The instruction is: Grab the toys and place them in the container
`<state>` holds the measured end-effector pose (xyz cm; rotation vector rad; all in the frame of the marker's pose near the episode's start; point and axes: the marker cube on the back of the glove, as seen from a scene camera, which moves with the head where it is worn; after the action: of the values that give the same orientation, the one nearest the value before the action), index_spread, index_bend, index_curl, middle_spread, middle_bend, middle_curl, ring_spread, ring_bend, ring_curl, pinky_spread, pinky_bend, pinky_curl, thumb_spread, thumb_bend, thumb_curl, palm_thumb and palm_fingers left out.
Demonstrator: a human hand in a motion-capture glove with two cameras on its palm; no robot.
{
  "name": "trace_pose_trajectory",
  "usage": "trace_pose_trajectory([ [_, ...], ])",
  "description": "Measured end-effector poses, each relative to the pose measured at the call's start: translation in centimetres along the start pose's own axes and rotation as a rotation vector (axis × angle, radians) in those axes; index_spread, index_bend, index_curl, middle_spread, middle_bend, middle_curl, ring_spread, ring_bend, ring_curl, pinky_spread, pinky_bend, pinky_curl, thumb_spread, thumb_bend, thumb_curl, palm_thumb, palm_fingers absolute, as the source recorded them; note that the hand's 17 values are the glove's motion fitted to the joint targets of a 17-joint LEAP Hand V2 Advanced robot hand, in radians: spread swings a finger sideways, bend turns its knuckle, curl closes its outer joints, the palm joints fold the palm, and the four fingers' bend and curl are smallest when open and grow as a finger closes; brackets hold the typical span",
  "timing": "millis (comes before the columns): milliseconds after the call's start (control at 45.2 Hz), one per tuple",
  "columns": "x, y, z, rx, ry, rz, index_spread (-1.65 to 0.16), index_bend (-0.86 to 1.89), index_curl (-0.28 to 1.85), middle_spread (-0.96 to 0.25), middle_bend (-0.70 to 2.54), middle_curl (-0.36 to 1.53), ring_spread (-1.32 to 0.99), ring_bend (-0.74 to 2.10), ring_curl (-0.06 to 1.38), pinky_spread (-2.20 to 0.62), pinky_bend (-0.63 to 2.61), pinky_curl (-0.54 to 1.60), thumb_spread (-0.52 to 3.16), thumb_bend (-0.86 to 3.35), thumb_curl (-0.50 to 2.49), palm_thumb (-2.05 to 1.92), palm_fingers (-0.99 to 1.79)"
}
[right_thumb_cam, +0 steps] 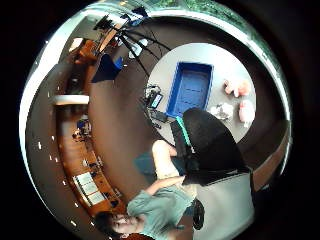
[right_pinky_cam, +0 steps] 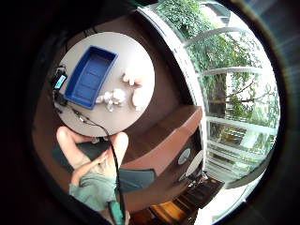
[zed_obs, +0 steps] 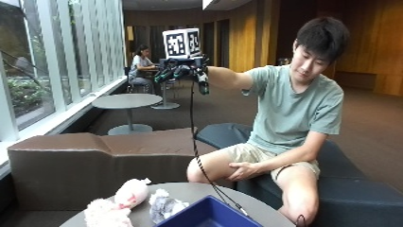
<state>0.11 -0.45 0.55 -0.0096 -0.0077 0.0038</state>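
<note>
3 plush toys sit on the round table (zed_obs: pixel 252 201), all outside the container: a pink toy (zed_obs: pixel 133 191) lying tilted, a paler pink toy (zed_obs: pixel 102 213) just beside it at the table's near rim, and a grey-white toy (zed_obs: pixel 165 205) close against the blue container (zed_obs: pixel 207 215). From the palm views, the 2 pink ones lie near the table's rim on the window side, and the grey-white one sits between them and the container's short end. All 3 look soft and fuzzy, with lumpy rounded shapes; which way each faces I cannot tell.

The container is a rectangular blue plastic tray with raised walls, nothing inside it. Its long axis runs across the table, one short end toward the toys and the person. A dark device with a lit screen (right_pinky_cam: pixel 59 80) lies beside the container's long wall, and a black cable (right_pinky_cam: pixel 89 121) trails off the table's rim.

The gloved right hand (zed_obs: pixel 182 72) is raised high, well apart from the table, arm stretched out at shoulder height; whether its fingers are curled I cannot tell. The bare left hand (zed_obs: pixel 242 169) rests on the person's thigh. A brown padded bench (zed_obs: pixel 94 158) sits between table and window.
</note>
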Motion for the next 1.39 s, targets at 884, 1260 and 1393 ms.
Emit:
trace_pose_trajectory([
  [884, 10.9, -8.5, 35.7, -0.495, -0.042, -0.033, -0.21, 0.04, 0.11, 0.01, 0.11, 0.15, 0.01, 0.26, 0.20, 0.05, 0.83, 0.32, 1.33, 0.04, 0.22, 0.11, -0.26],
  [1260, 11.7, -8.4, 43.9, -0.416, -0.019, -0.076, -0.24, 0.14, 0.13, 0.00, 0.08, 0.13, 0.02, 0.34, 0.26, 0.05, 1.11, 0.40, 1.26, 0.07, 0.30, 0.30, -0.13],
  [1393, 11.2, -9.3, 44.1, -0.347, -0.049, -0.075, -0.25, 0.22, 0.19, 0.00, 0.08, 0.11, -0.02, 0.58, 0.32, -0.04, 1.15, 0.40, 1.27, 0.12, 0.34, 0.44, 0.11],
])
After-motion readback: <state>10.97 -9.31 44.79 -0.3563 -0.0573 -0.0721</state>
